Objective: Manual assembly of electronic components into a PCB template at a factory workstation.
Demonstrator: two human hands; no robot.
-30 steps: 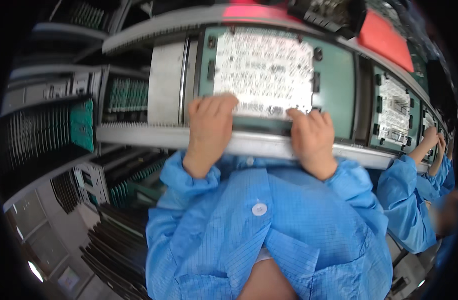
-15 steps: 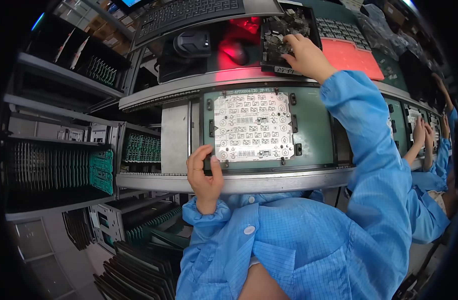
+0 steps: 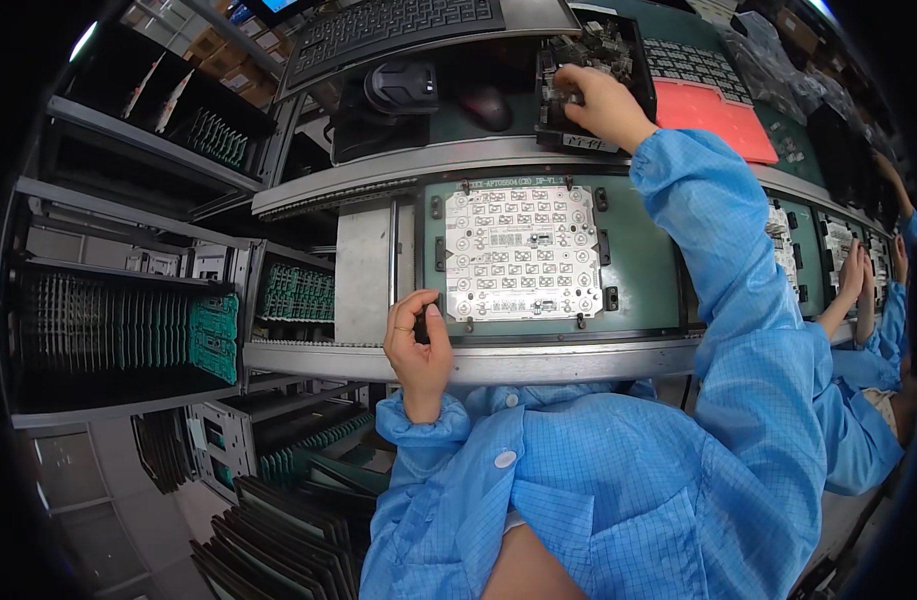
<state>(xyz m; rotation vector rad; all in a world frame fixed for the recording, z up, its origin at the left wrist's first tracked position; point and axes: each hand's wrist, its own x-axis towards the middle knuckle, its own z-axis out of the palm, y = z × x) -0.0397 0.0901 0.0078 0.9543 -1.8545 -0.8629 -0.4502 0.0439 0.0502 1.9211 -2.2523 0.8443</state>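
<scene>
Your right hand [image 3: 608, 107] is now off the white board [image 3: 523, 254] and at the black bin [image 3: 644, 92], its fingers [image 3: 575, 77] bent among small dark parts [image 3: 600, 48], any grip impossible to tell, leaving just your left hand [image 3: 418, 345], loosely curled, contents unclear, near that board on its green carrier [image 3: 640, 262].

The right hand [image 3: 603, 105] dips into the far black bin [image 3: 642, 75] of small parts [image 3: 603, 45]. The left hand [image 3: 418, 345] curls by the white board [image 3: 523, 255], near left.
</scene>
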